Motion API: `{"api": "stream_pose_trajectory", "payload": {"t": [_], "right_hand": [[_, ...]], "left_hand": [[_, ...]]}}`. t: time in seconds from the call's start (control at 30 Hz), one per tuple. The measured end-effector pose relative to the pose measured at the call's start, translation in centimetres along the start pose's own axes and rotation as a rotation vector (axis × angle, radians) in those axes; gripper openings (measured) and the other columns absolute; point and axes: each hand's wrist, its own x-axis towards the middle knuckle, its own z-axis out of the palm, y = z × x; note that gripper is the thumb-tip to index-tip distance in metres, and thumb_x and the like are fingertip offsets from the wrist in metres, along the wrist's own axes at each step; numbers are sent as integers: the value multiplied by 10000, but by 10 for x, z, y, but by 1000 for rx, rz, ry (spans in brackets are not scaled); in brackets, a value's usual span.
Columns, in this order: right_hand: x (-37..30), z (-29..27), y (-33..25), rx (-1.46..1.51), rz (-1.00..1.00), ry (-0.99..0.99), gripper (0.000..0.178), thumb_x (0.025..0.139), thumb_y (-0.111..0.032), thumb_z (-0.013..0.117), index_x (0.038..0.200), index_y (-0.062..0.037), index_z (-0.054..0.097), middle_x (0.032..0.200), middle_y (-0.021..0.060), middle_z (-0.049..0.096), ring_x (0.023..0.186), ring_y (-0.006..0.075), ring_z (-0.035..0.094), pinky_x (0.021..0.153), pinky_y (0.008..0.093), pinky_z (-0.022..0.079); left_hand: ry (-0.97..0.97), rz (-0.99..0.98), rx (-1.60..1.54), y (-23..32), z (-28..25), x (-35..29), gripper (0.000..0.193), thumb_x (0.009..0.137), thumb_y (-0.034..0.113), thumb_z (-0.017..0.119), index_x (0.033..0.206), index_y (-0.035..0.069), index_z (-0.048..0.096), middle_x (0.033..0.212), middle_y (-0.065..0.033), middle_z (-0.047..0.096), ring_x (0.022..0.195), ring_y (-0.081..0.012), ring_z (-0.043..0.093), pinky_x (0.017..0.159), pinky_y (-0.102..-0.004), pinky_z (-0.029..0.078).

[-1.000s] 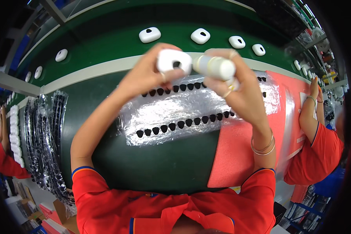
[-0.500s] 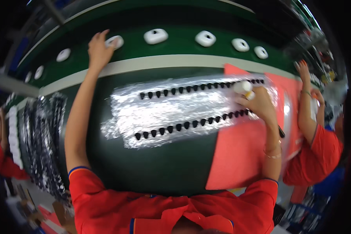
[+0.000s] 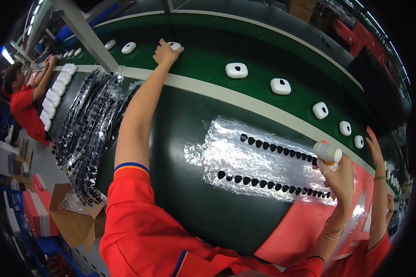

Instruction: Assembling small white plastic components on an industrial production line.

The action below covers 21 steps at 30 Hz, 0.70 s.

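My left hand (image 3: 165, 54) reaches over the green belt, its fingers closed round a rounded white plastic housing (image 3: 174, 45) with a dark opening. In my right hand (image 3: 339, 177) is a small white bottle (image 3: 327, 151), tipped on its side, with a bit of yellow at its lower end. That hand hovers by the right end of a clear, crinkled plastic sheet (image 3: 268, 159). Two rows of small black oval pieces (image 3: 263, 183) lie along the sheet. What the right fingertips touch behind the bottle cannot be made out.
More white housings (image 3: 236, 70) sit spaced along the green belt (image 3: 203, 60), beyond a pale rail (image 3: 208, 92). Strips of black pieces (image 3: 92, 134) hang left, near a metal post (image 3: 85, 37). Pink foam (image 3: 286, 231) lies right. Co-workers' arms (image 3: 378, 184) show at both sides.
The view has swung left, so the bench things appear further right and tilted. My left hand still has the white housing; my right hand keeps the bottle near the sheet's right end.
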Motion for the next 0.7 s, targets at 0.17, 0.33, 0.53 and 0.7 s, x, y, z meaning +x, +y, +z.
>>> {"api": "stream_pose_trajectory", "payload": {"t": [0.17, 0.33, 0.53, 0.7], "right_hand": [[7, 13, -19, 131, -22, 24, 220, 739, -76, 622, 920, 43, 585, 677, 53, 609, 453, 56, 463, 361, 190, 335], [8, 20, -32, 163, -115, 116, 217, 743, -125, 636, 895, 23, 593, 646, 31, 572, 384, 34, 409, 321, 168, 289], [10, 26, -29, 211, -114, 62, 241, 747, -125, 629, 951, 2, 611, 727, 12, 627, 475, 23, 454, 356, 163, 313], [16, 33, -18, 211, -340, 93, 223, 710, -66, 645, 903, 38, 607, 979, 103, 546, 824, 228, 574, 722, 308, 453]], "left_hand": [[-327, 25, -1125, 54, 9, -55, 772, 603, -59, 665, 1262, 14, 269, 1129, -201, 451, 1019, -326, 511, 874, -399, 456], [-946, 89, -1617, 113, -17, -144, 732, 751, 64, 610, 1316, -32, 154, 1105, -183, 469, 983, -269, 537, 807, -352, 480], [-1115, 376, -1046, 136, -47, -263, 602, 712, 77, 694, 1231, 36, 392, 867, -67, 583, 599, -107, 558, 537, -225, 464], [-1426, 337, -1154, 136, -56, -296, 555, 753, -49, 572, 1209, 61, 275, 1040, -138, 494, 937, -204, 574, 722, -317, 540]]}}
